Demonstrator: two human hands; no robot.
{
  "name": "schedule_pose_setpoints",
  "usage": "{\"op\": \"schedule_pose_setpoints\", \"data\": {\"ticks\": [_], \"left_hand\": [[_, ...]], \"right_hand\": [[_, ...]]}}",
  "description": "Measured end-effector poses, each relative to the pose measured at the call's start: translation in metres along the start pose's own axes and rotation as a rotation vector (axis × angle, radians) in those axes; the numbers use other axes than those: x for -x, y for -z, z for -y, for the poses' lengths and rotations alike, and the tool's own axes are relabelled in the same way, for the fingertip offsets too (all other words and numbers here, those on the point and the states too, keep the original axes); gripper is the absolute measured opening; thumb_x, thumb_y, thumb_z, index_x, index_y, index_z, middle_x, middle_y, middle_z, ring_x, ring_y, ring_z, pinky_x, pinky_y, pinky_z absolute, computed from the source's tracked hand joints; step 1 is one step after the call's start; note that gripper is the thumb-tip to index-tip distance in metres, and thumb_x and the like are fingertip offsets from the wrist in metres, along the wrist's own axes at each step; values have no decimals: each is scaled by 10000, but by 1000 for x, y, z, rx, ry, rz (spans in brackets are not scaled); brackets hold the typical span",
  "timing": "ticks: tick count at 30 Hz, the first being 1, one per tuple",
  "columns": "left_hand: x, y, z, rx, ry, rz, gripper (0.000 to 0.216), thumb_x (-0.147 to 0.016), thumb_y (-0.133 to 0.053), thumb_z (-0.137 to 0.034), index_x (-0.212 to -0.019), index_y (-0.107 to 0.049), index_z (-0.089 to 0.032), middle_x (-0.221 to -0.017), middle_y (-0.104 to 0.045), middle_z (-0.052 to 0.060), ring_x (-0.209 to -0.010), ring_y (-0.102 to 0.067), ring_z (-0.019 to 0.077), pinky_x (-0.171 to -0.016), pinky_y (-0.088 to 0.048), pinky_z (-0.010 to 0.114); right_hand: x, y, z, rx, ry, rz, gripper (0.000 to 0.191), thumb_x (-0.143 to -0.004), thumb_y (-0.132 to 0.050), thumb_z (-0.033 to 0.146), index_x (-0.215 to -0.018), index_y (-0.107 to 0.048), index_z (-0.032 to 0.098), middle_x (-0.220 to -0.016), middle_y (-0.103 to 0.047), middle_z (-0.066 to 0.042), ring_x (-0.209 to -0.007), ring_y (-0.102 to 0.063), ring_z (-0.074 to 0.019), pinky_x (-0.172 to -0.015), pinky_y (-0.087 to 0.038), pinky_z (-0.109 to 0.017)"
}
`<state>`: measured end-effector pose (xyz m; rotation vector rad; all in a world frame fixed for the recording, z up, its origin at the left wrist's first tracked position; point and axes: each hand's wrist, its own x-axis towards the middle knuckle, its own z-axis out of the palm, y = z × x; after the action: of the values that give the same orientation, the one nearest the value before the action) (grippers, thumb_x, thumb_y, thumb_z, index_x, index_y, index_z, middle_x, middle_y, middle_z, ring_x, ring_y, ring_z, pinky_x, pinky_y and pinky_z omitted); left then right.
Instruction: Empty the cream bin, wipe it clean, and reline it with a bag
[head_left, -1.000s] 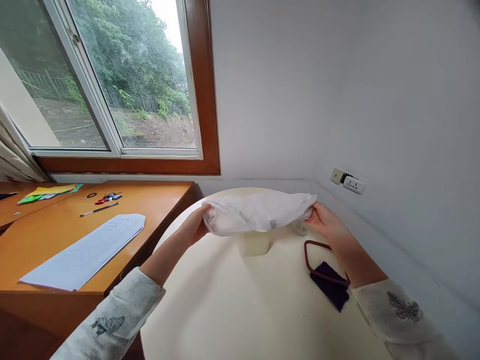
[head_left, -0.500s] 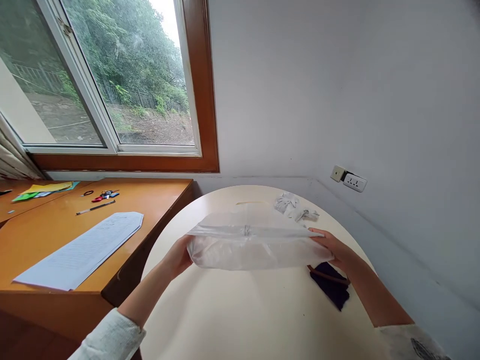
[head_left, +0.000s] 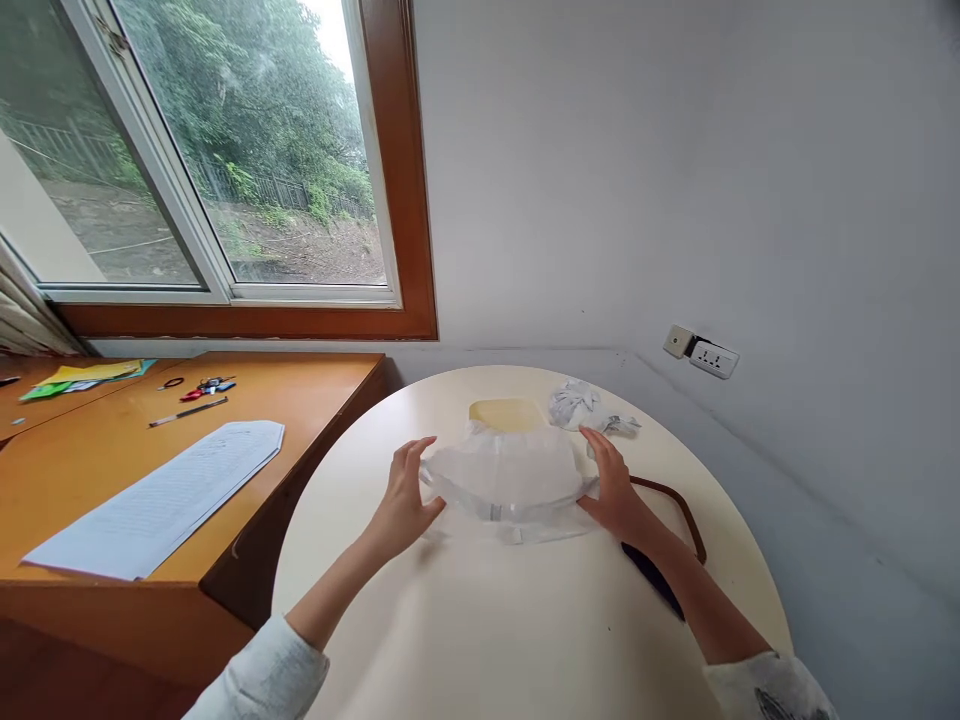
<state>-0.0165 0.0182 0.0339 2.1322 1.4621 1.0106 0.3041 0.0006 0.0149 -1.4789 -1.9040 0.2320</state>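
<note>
A translucent plastic bag (head_left: pixel 510 480) lies spread out low over the middle of the round table, slightly crumpled. My left hand (head_left: pixel 405 505) is at its left edge, thumb and fingers apart and curved around the side. At the opposite edge, my right hand (head_left: pixel 616 492) has its thumb and fingers spread, with the bag's right corner near the thumb. Neither hand is closed on the plastic; whether the fingertips touch it is hard to tell. Just beyond the bag, a flat yellowish piece (head_left: pixel 510 414) shows, partly covered by it.
Crumpled clear plastic (head_left: pixel 581 405) lies toward the back right of the round table (head_left: pixel 510 640). A brown curved strip (head_left: pixel 686 510) and dark cloth (head_left: pixel 651 580) are partly behind my right arm. The desk (head_left: pixel 315 400) at left holds papers (head_left: pixel 165 500), a pen (head_left: pixel 187 412) and red-handled scissors (head_left: pixel 196 393).
The bag has come down, shifting from being held stretched between both hands to lying flatter. My hands have moved inward and let go, uncovering more of the yellowish piece behind.
</note>
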Motion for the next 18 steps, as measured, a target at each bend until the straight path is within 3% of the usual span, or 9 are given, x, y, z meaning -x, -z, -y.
{"op": "schedule_pose_setpoints", "data": {"ticks": [5,7,9,10,13,16,18], "left_hand": [[-4,-5,-10,-209,-198,-146,453,-707,-560,-185,-1143,-452,-240,-1305,-357,110,-1259,-311,304,-1058,-130,595],[-7,-5,-15,-150,-230,-172,362,-723,-525,-185,-1081,-493,-228,-1280,-411,98,-1221,-372,283,-1048,-212,550],[-11,-4,-22,-2,-177,-177,272,-747,-468,-184,-1012,-520,-218,-1157,-515,78,-1083,-485,239,-893,-417,416],[-15,-4,-26,71,-125,-185,222,-755,-439,-181,-955,-531,-211,-1029,-566,59,-960,-531,211,-769,-458,341],[-29,-4,-39,253,29,-236,104,-732,-413,-169,-747,-511,-199,-659,-517,-15,-635,-474,140,-561,-379,237],[-45,-5,-49,468,134,-236,67,-689,-436,-176,-627,-450,-200,-559,-445,-32,-553,-408,119,-522,-323,223],[-56,-5,-52,562,182,-202,81,-677,-442,-193,-599,-418,-200,-531,-399,-40,-512,-367,106,-490,-285,214]], "right_hand": [[-2,-2,8,0,100,-113,580,-760,-402,147,-1316,-383,311,-1407,-293,-54,-1307,-259,-261,-1009,-310,-489],[-4,-1,8,-86,98,-171,518,-729,-366,104,-1186,-529,286,-1353,-372,-56,-1249,-351,-250,-948,-378,-441],[-10,0,10,-218,52,-228,440,-690,-364,97,-1015,-622,243,-1282,-454,-63,-1171,-431,-245,-895,-412,-397],[-14,0,12,-302,10,-246,400,-668,-370,103,-937,-640,224,-1224,-504,-64,-1123,-467,-241,-877,-418,-380],[-32,-2,19,-613,-247,-251,295,-619,-388,153,-787,-626,201,-907,-619,-45,-881,-554,-214,-763,-445,-327],[-52,-8,20,-786,-473,-231,289,-600,-387,207,-803,-592,199,-699,-593,-7,-654,-534,-170,-612,-436,-283],[-64,-11,17,-813,-509,-189,325,-594,-387,228,-854,-580,201,-678,-590,4,-598,-519,-153,-577,-426,-270]]}}
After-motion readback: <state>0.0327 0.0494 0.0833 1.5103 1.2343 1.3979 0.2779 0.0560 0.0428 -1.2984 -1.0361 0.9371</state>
